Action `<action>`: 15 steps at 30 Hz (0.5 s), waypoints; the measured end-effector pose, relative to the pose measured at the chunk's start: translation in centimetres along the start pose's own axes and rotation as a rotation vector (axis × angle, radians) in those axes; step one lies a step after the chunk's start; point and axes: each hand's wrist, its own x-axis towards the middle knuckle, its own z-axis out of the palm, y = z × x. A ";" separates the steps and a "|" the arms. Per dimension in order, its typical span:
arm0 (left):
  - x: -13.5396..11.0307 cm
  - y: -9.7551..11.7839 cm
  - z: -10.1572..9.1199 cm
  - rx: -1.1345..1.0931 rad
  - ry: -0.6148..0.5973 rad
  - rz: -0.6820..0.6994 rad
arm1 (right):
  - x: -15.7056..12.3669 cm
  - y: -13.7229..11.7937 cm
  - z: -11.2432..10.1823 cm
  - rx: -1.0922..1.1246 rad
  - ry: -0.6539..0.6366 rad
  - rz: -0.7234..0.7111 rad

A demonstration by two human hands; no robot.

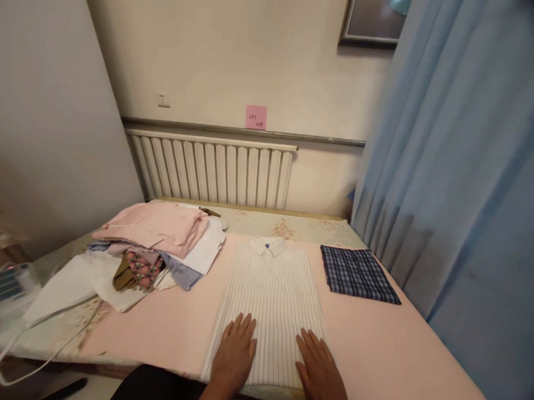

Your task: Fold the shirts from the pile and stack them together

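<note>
A white shirt with thin dark stripes (273, 302) lies folded lengthwise in front of me, its collar at the far end and its near end close to the bed's front edge. My left hand (236, 350) rests flat on the shirt's lower left part, fingers stretched out. On the lower right part lies my right hand (320, 367), also flat with its fingers extended. Neither hand grips the cloth. Beneath the shirt is a pink sheet (166, 332).
A dark blue plaid folded cloth (357, 273) lies to the right. At the left is a heap of clothes with a pink garment (153, 224) on top. A white power strip (16, 288) with cables (57, 353) sits far left. A blue curtain (429, 173) hangs at the right.
</note>
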 end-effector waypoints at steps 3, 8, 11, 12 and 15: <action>0.0 -0.1 0.2 0.001 0.006 0.003 | 0.1 -0.1 -0.1 -0.004 0.004 -0.003; 0.0 -0.1 0.1 -0.002 0.011 0.003 | 0.2 -0.1 -0.3 -0.021 -0.017 -0.001; 0.1 0.0 -0.1 -0.008 0.011 -0.003 | 0.2 -0.1 -0.4 -0.004 -0.027 0.008; 0.1 0.0 -0.2 -0.008 0.009 -0.006 | 0.2 -0.1 -0.4 0.002 -0.027 0.010; 0.2 0.0 -0.2 -0.006 0.002 -0.007 | 0.2 -0.1 -0.4 0.011 -0.027 0.016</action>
